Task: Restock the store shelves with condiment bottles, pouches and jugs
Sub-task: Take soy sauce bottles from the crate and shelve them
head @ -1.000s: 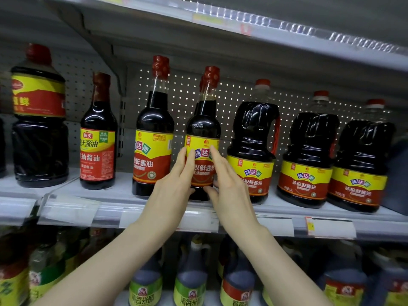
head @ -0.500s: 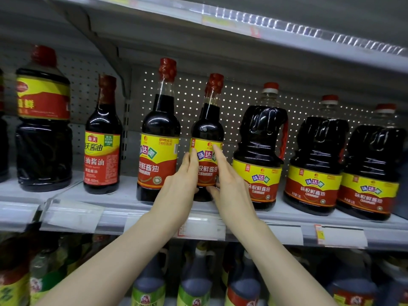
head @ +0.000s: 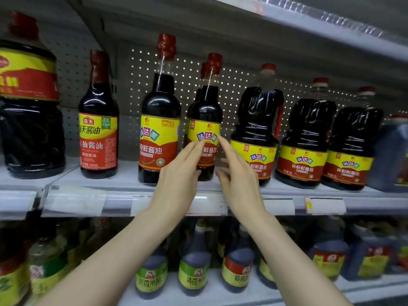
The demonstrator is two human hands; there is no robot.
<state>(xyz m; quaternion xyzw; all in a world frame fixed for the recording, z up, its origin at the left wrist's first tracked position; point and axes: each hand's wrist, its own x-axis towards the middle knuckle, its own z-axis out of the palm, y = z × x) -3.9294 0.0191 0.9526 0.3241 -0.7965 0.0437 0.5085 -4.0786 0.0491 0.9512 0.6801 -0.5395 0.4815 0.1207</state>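
The small bottle (head: 205,115) stands by the shelf (head: 88,184) edge, gaps narrow. Touching its label (head: 204,132): left hand (head: 176,184) and right hand (head: 239,182) (fingers straight).

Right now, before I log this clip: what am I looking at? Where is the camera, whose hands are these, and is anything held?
No machine here: a person wears one wide-angle camera on the head, looking forward and down, so the left hand and right hand reach in from below. They flank a slim dark soy sauce bottle with red cap and yellow-and-red label, upright on the white metal shelf. The fingers of both are straight, against or just off its label; nothing is gripped. A taller matching bottle stands to its left, three dark handled jugs to its right.
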